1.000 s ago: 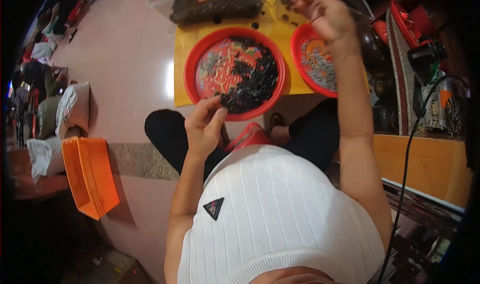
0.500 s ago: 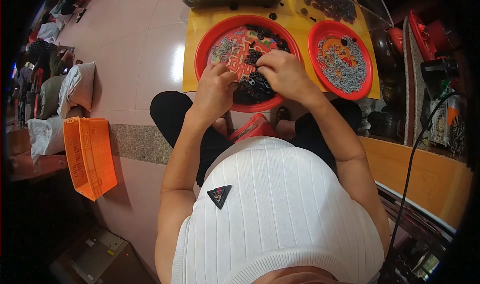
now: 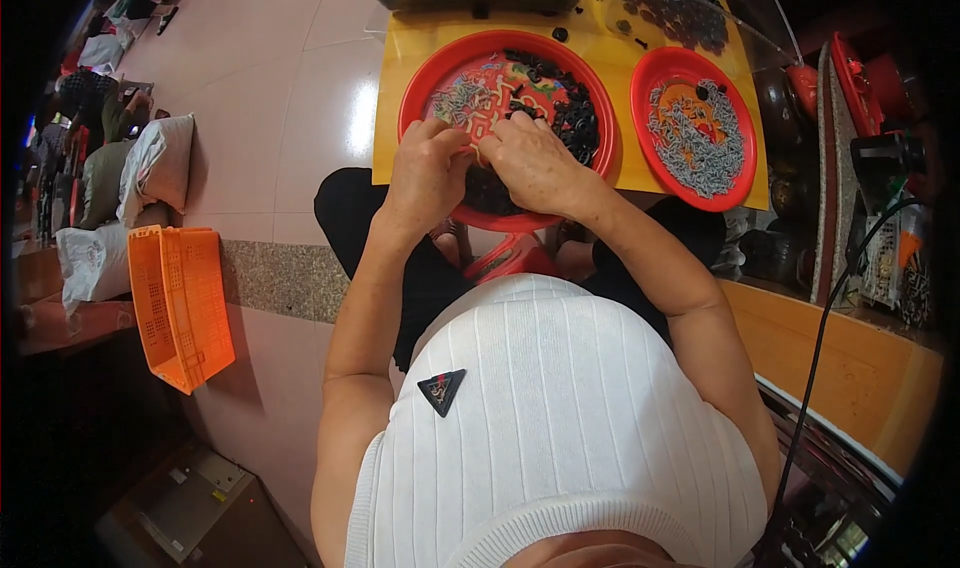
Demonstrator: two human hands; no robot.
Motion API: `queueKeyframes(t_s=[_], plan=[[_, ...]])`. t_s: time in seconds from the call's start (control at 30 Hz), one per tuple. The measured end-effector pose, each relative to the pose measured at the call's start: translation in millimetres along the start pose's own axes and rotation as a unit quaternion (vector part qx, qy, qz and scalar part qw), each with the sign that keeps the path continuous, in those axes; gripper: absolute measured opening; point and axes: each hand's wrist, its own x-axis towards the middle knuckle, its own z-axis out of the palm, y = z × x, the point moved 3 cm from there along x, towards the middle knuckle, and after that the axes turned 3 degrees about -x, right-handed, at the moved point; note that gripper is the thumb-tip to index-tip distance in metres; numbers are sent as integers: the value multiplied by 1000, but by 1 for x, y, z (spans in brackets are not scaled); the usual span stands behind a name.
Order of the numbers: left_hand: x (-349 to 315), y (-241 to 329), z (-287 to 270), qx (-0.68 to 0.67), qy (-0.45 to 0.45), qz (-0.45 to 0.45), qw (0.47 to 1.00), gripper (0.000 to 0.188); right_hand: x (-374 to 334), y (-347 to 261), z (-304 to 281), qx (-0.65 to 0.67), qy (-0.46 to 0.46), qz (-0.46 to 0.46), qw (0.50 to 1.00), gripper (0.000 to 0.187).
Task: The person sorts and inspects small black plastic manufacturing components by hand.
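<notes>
Both hands meet over the near rim of the big red tray (image 3: 420, 83) on the yellow tabletop (image 3: 400, 163). The left hand (image 3: 428, 173) and right hand (image 3: 535, 163) curl over small black rings (image 3: 575, 118); whether either grip is closed I cannot tell.

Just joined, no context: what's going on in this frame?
A seated person works over a large red tray on a yellow board. The left hand and right hand meet at the tray's near side, fingers pinched together over small black rings; what they hold is too small to tell. A smaller red tray of grey metal parts sits to the right.
</notes>
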Motion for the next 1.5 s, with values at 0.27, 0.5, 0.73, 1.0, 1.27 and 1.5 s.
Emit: queueKeyframes(t_s=[0.27,0.5,0.73,1.0,1.27,1.5], plan=[[-5,6,1,-16,3,-19,1000,17,5,6,0,20,-50,-1,999,23],[-6,4,3,-12,3,-15,1000,15,-1,3,-1,64,33,-44,996,20],[-3,8,5,-17,-21,-25,999,13,-20,46,-39,287,211,95,930,14],[15,19,21,64,-143,-15,988,8,-61,44,-29,413,193,175,872,12],[20,30,36,191,-186,10,964,10,-70,33,-18,449,173,203,853,12],[13,29,40,244,-159,105,951,17,-71,29,-14,518,163,238,805,9]])
